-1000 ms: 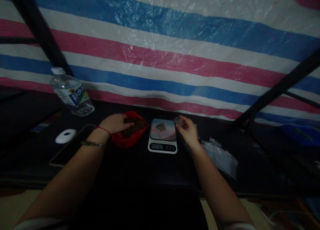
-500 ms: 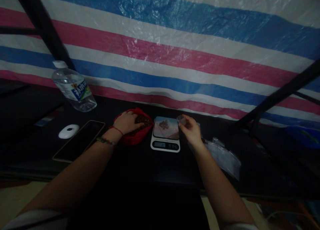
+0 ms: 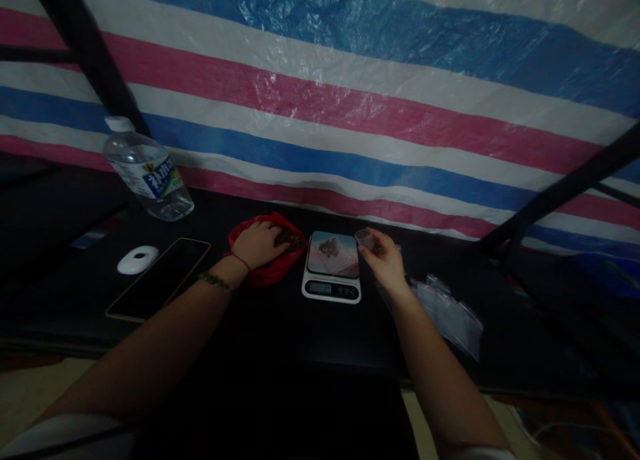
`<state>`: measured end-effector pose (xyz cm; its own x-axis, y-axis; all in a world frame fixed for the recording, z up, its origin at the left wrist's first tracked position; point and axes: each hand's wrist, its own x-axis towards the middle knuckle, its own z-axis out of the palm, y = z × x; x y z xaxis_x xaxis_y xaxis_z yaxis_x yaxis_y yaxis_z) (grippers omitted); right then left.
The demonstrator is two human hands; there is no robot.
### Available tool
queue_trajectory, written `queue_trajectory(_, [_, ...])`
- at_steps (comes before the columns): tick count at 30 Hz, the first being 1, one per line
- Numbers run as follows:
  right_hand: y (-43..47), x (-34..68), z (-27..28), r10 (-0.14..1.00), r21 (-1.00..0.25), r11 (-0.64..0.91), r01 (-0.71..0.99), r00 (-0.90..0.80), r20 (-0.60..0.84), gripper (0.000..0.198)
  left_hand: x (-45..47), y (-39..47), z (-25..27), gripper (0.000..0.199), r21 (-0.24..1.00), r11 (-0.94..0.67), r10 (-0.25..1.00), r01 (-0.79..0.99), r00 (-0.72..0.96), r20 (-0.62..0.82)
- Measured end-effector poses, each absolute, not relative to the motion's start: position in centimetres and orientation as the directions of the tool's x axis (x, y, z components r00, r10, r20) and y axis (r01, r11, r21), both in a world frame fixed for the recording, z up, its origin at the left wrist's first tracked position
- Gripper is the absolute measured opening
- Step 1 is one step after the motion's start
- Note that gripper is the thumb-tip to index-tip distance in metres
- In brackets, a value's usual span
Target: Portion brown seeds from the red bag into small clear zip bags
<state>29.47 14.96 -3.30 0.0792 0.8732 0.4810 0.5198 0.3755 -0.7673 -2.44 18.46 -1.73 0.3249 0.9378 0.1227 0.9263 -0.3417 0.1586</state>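
My left hand (image 3: 259,245) is down in a red bag (image 3: 274,275) of small dried brown pieces (image 3: 291,240). Its fingers curl into these pieces, and the tips are hidden. Between the fingers and thumb of my right hand (image 3: 386,260) is a small clear plastic cup (image 3: 364,237), tilted beside the scale's right edge. A white digital kitchen scale (image 3: 331,291) lies between the two hands. On its platform is a little heap of brown pieces (image 3: 329,248), seemingly on a clear plastic bag. The digits on the display are too faint to read.
Clear zip bags (image 3: 450,317) lie right of my right forearm. Left of the red bag are a smartphone (image 3: 160,280), a white oval case (image 3: 138,260) and a large clear bottle (image 3: 150,173). Behind the black table hangs a striped plastic sheet (image 3: 320,133), with dark metal bars at both sides.
My left hand's fingers and thumb have drawn in from a spread pose and curled into the brown pieces. My right hand still holds the cup in nearly the same place.
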Motion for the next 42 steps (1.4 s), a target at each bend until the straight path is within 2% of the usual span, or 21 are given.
queue_trajectory(4, [15.0, 29.5, -3.3, 0.873, -0.772, 0.384, 0.507, 0.073, 0.482, 0.046, -2.6, 18.8, -1.7, 0.046, 0.147, -0.403, 0.907, 0.903, 0.374, 0.191])
queue_trajectory(12, [14.8, 29.4, -3.1, 0.869, -0.766, 0.392, 0.509, 0.066, 0.490, 0.046, -2.1, 18.7, -2.6, 0.057, 0.076, -0.345, 0.926, 0.936, 0.326, 0.190])
queue_trajectory(22, [14.7, 29.3, -3.1, 0.882, -0.790, 0.377, 0.484, 0.072, 0.465, 0.046, -2.2, 19.0, -2.5, 0.047, 0.106, -0.337, 0.929, 0.936, 0.312, 0.199])
queue_trajectory(31, [14.6, 29.1, -3.1, 0.909, -0.843, 0.348, 0.411, 0.074, 0.411, 0.041, -2.4, 19.2, -1.9, 0.043, 0.132, -0.420, 0.886, 0.898, 0.373, 0.275])
queue_trajectory(39, [14.4, 28.9, -2.9, 0.912, -0.835, 0.343, 0.430, 0.058, 0.405, 0.041, -2.4, 19.1, -1.8, 0.026, 0.173, -0.518, 0.818, 0.838, 0.426, 0.387])
queue_trajectory(42, [14.2, 28.8, -2.6, 0.909, -0.834, 0.349, 0.428, 0.063, 0.412, 0.052, -2.4, 19.0, -1.6, 0.026, 0.157, -0.560, 0.793, 0.814, 0.472, 0.385])
